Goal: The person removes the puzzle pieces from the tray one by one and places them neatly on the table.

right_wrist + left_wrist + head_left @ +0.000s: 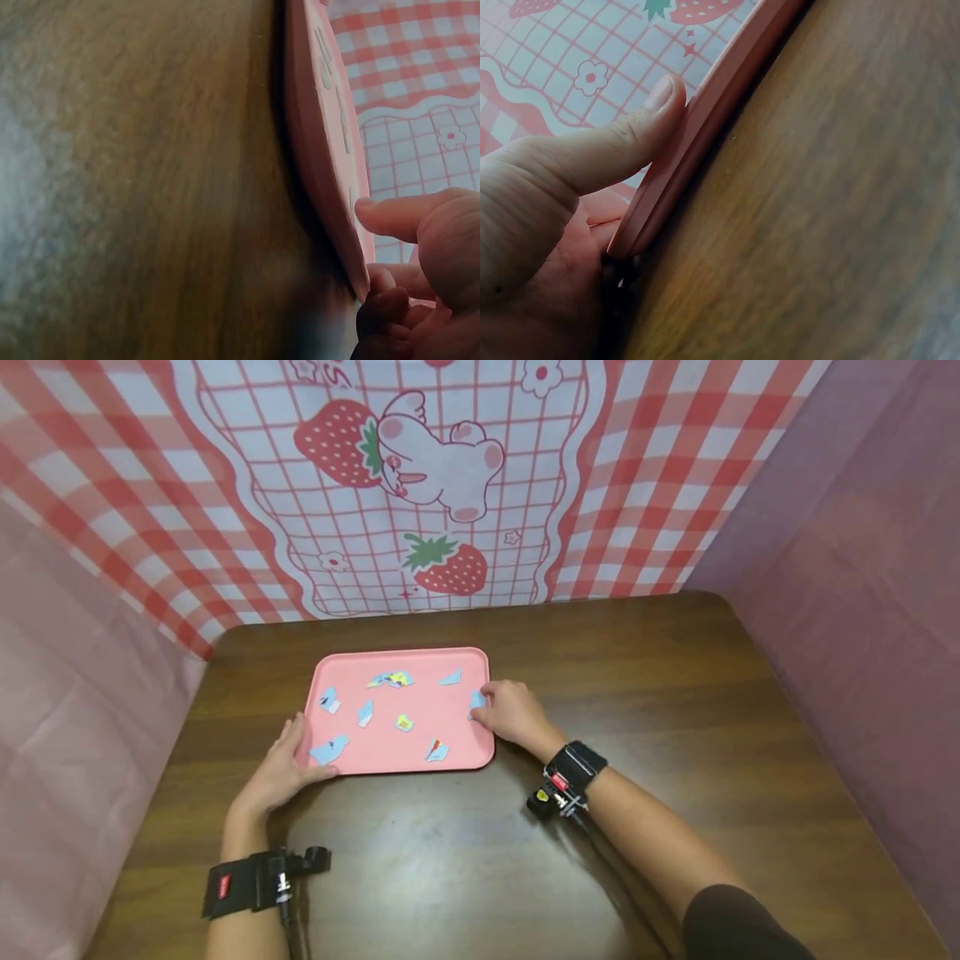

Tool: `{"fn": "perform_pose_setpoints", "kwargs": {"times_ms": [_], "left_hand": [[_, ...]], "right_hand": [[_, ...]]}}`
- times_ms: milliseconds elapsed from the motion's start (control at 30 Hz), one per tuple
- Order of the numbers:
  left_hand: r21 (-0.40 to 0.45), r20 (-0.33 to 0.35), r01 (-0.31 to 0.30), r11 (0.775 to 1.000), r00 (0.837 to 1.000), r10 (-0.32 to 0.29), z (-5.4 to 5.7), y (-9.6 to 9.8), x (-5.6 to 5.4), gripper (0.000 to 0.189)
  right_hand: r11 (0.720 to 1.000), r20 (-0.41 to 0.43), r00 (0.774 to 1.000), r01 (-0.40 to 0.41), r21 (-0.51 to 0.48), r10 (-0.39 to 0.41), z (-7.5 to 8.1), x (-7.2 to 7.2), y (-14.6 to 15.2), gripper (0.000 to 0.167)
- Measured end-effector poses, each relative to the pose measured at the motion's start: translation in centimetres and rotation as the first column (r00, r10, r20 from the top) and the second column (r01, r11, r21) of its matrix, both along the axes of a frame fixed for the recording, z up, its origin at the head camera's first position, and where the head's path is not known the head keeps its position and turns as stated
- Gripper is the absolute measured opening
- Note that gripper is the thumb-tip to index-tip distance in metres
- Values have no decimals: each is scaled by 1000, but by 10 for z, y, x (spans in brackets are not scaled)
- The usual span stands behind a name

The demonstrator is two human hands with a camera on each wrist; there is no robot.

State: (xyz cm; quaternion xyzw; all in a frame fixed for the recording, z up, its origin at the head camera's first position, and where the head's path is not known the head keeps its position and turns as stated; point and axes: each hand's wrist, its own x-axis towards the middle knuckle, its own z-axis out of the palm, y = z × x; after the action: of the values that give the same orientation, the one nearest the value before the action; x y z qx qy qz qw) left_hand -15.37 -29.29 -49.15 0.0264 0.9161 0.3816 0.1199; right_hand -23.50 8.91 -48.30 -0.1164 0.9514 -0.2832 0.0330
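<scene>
"What couldn't you make out?"

"The blue piece (476, 701) at three o'clock on the pink tray (397, 752); the right hand (517, 714) covered part of it. Thumb and forefinger bent about that spot, but I couldn't tell whether they pinched the piece, the tray or neither. From the right wrist, other pieces (343, 124) showed only as edge-on slivers."

"And the left hand (279, 772)?"

"It grasped the tray's corner at eight o'clock, thumb over the near edge, the other fingers partly hidden in its own wrist view. I couldn't tell whether the cluster (390, 680) at twelve o'clock was one piece or several. The frame's bottom cut off the left forearm (243, 939) at seven o'clock and the dark sleeve (738, 927) at five."

"Where was there room?"

"The tray sat toward ten o'clock on the wooden tabletop (675, 735), so the wood spread widest from two to six. Toward twelve, a narrow strip separated the tray's far edge from the strawberry cloth (517, 568)"
</scene>
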Motion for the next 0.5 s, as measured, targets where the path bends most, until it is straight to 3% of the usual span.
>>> {"fn": "perform_pose_setpoints", "kwargs": {"times_ms": [133,267,500], "left_hand": [[11,4,-3,1000,1000,3,1,2,0,123],[14,13,-12,1000,1000,11,2,3,1,123],[2,11,-4,1000,1000,4,1,2,1,122]], "right_hand": [[995,22,999,27,99,-30,2,1,-4,49],[992,39,999,29,120,-34,2,1,-8,48],[1000,50,999,9,-16,-8,-2,-4,-9,42]]}}
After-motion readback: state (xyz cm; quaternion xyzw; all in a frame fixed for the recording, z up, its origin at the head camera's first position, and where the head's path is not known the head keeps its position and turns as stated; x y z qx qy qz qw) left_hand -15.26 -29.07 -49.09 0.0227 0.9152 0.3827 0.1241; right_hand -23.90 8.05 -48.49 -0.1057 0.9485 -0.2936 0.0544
